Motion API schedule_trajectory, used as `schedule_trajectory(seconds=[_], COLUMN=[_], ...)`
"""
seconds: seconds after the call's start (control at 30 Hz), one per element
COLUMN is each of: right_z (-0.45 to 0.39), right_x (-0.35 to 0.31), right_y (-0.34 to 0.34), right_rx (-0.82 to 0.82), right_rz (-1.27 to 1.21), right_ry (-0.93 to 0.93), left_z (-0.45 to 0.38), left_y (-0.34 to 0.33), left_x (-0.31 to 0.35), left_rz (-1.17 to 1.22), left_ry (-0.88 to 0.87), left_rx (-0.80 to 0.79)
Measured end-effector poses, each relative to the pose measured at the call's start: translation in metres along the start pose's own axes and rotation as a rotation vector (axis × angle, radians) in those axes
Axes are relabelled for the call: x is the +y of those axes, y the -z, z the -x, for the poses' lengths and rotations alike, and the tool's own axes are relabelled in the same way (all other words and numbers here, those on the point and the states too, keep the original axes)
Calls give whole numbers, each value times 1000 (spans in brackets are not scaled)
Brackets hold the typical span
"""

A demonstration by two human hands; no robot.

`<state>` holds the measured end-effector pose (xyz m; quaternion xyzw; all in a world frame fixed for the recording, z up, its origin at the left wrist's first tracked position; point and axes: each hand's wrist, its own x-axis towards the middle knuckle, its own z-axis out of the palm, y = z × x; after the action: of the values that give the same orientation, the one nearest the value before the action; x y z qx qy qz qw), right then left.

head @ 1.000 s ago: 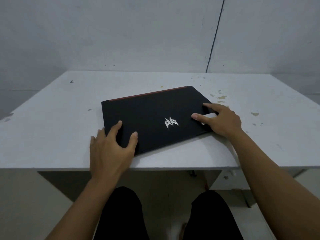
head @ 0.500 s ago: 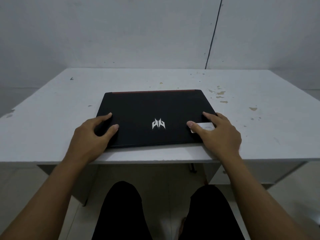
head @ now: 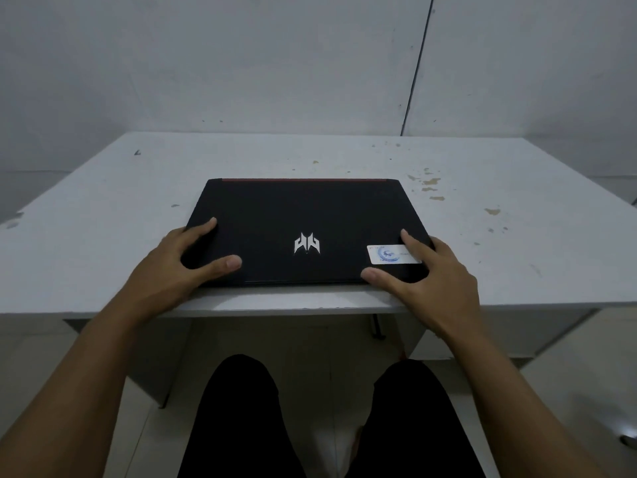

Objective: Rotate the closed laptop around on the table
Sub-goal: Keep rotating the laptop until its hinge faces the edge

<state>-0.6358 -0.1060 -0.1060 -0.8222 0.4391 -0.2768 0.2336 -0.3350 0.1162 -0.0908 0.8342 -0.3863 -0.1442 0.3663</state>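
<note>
A closed black laptop lies flat on the white table, square to the front edge, with a red strip along its far edge, a silver logo in the middle and a white sticker at its near right. My left hand grips its near left corner, thumb and forefinger spread on the lid. My right hand holds the near right corner, forefinger beside the sticker, thumb on the front edge.
The table top carries small stains and chipped spots at the right. A grey wall stands right behind the table. My legs in dark trousers are under the front edge.
The laptop has turned from a slanted position to square with the table edge. My left hand slid to the near left corner; my right hand moved off the sticker.
</note>
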Motion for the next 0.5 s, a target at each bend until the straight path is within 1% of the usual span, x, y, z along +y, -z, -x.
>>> schedule_trajectory(seconds=[0.1, 0.23, 0.4, 0.5], right_z=[15, 16, 8, 6], right_x=[2, 13, 26, 27], right_y=[3, 9, 11, 12], right_rx=[-8, -103, -132, -113], right_rz=[9, 68, 85, 56], right_ry=[46, 140, 200, 194], left_z=[-1, 0, 10, 25], left_y=[9, 12, 7, -4], left_x=[-2, -4, 1, 5], left_rz=[-11, -58, -35, -56], left_ry=[-2, -1, -10, -30], left_rx=[-74, -134, -100, -35])
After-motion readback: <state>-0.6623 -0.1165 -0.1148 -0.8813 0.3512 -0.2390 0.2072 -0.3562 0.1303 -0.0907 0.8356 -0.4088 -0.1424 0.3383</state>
